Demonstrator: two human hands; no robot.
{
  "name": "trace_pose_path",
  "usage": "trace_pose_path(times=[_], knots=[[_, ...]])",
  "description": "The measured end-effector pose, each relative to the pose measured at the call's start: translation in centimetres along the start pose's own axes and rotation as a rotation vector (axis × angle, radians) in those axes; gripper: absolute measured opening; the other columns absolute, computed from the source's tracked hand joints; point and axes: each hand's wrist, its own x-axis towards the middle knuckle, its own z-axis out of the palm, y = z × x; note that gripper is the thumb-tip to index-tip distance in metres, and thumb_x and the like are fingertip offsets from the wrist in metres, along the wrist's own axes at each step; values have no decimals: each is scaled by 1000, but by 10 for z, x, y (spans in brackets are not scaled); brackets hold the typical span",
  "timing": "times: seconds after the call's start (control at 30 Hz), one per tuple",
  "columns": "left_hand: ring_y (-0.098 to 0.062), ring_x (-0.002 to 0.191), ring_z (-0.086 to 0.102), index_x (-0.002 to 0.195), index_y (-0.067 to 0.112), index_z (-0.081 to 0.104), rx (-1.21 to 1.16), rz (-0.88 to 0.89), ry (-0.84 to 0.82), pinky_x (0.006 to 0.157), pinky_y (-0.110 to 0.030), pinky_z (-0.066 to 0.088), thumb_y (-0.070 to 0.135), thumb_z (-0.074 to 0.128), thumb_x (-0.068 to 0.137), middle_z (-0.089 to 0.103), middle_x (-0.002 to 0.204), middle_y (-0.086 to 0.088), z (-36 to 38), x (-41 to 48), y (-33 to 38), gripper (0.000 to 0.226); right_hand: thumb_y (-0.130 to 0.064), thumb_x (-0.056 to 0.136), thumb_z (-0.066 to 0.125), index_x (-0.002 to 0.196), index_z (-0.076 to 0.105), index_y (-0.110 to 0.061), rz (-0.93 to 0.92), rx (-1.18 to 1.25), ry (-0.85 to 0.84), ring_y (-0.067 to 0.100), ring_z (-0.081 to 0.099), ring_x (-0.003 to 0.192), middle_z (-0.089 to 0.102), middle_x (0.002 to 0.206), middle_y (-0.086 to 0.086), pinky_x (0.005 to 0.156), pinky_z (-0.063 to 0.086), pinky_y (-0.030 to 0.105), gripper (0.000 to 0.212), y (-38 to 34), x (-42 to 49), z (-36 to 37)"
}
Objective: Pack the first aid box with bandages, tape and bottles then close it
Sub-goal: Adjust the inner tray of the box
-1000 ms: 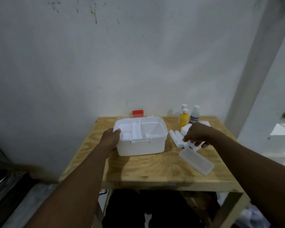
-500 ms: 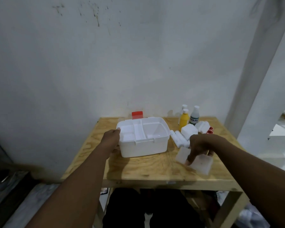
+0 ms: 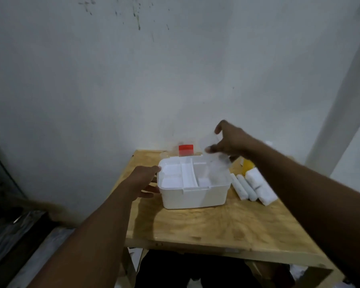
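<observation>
The white first aid box (image 3: 195,197) stands open on the wooden table (image 3: 216,227), its inner tray showing several compartments. My left hand (image 3: 142,180) holds the box's left wall, thumb at the rim. My right hand (image 3: 231,142) grips a clear plastic lid (image 3: 215,165), blurred, tilted above the box's right half. White bandage rolls (image 3: 243,188) and white wrapped packs (image 3: 259,183) lie right of the box. A yellow bottle (image 3: 247,164) shows partly behind my right forearm; the other bottles are hidden.
A red latch piece (image 3: 185,150) stands behind the box, close to the white wall. The table's front edge is near me, with a dark space beneath it. A dark object lies on the floor at lower left.
My right hand picked the clear lid up from the table's front right and carried it up and left, over the box. My left hand stayed on the box.
</observation>
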Motion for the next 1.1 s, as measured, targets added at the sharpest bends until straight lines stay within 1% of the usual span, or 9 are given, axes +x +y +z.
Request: trace_pose_path(times=[0.1,0.17,0.43,0.6,0.7,0.8,0.87,1.0,1.1], knots=[[-31,85,74,111,11,67,-14,-9,-32,85,-45,59,39,57,97,72,106,-10,-3,2,-1,33,-19,79,81,123,40,-12,78,-79,-56,33,65,86,52,112,15,60,62,50,61,7,7,39],[-33,86,74,112,11,67,-18,-9,-50,84,-45,61,38,57,97,72,107,-11,-4,2,0,32,-18,79,82,125,39,-10,122,-127,-75,36,65,88,52,113,16,61,62,52,64,14,11,55],[-35,87,73,115,10,66,-18,-5,-96,87,-48,61,35,58,98,71,107,-13,-8,4,3,32,-23,78,82,135,42,-5,139,-319,-163,28,60,104,59,119,13,87,58,42,72,27,26,85],[-35,92,74,115,10,67,-21,-8,-114,90,-49,60,37,58,98,73,108,-12,-8,4,2,33,-21,79,79,134,46,-3,137,-408,-188,27,61,111,62,126,13,91,56,36,67,33,33,100],[-36,94,74,116,11,68,-28,-6,-120,91,-50,59,38,59,98,73,108,-13,-9,4,2,34,-23,82,77,128,54,-3,148,-450,-211,26,62,111,64,123,12,89,52,32,55,37,34,100],[-36,91,73,114,10,68,-32,-5,-120,91,-51,59,38,59,98,73,107,-13,-8,4,2,33,-23,90,67,127,57,-1,204,-376,-219,26,65,105,66,118,13,88,56,31,44,35,36,96],[-36,92,73,115,11,67,-27,-2,-121,90,-51,59,38,58,98,72,107,-13,-8,5,2,33,-23,97,52,129,54,4,251,-287,-211,32,68,100,66,115,19,88,59,39,41,29,37,89],[-37,94,73,114,11,66,-19,1,-122,91,-51,59,37,58,99,72,108,-13,-8,5,3,32,-37,102,33,143,35,2,389,-34,-200,45,66,91,59,118,34,77,59,48,56,21,41,72],[-37,94,73,114,11,67,-20,3,-124,91,-51,59,37,58,99,72,108,-14,-8,6,3,32,-44,99,32,144,32,3,492,84,-222,48,64,99,58,121,35,91,55,53,65,23,43,70]])
